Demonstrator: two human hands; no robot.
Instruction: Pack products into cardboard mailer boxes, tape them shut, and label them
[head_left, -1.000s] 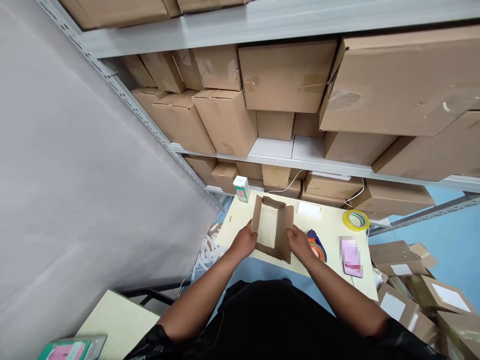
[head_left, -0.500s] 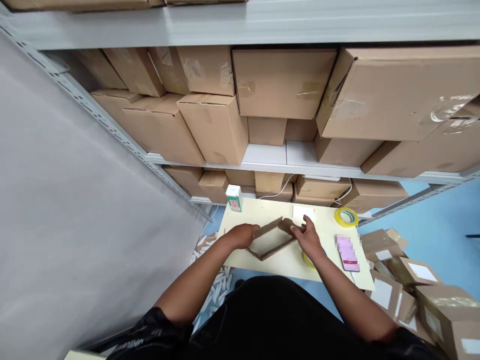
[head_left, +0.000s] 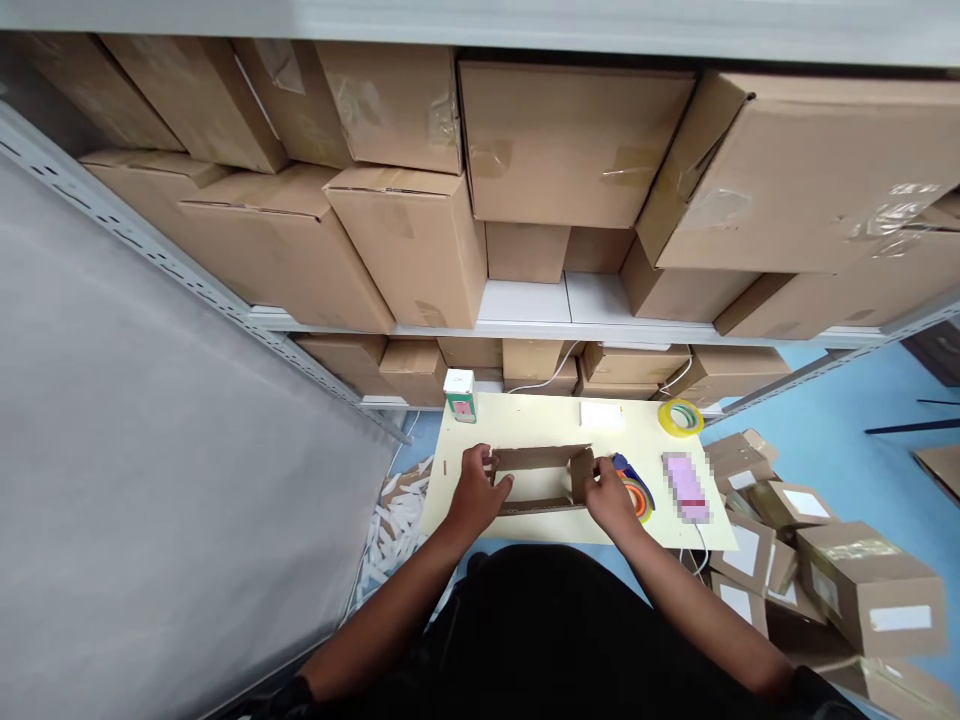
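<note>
1. The storage room has one grey wall (head_left: 150, 450) left of the fingers and a blue floor (head_left: 885, 490) showing well to their right.
2. One metal rack (head_left: 517, 328) stands beyond the fingers, with more than ten brown cardboard cartons (head_left: 570, 145) on its shelves.
3. On the floor, right of the right fingers, lies one heap of labelled cartons (head_left: 870, 575); they overlap too much to count, but at least six white labels show.
4. One cream tabletop (head_left: 525, 420) lies under both hands.
5. White paper strips (head_left: 386, 535), too many to count, lie on the floor left of the left fingers.
6. One open cardboard box (head_left: 536, 457), four walls around a cream inside, sits between the two hands. The left hand (head_left: 484, 485) has thumb and forefinger spread at its left end; whether they press on it, I cannot tell. The right hand (head_left: 607, 497) pinches its right end wall.
7. One blue tape dispenser (head_left: 636, 492) is just right of the right fingers, and one phone (head_left: 685, 487) farther right.
8. Beyond the left fingers stands one green-and-white box (head_left: 460, 397); beyond the right fingers lie one flat white box (head_left: 601, 414) and, farther right, one loose yellow tape roll (head_left: 680, 418).
9. One white cable (head_left: 703, 550) hangs below the phone.
</note>
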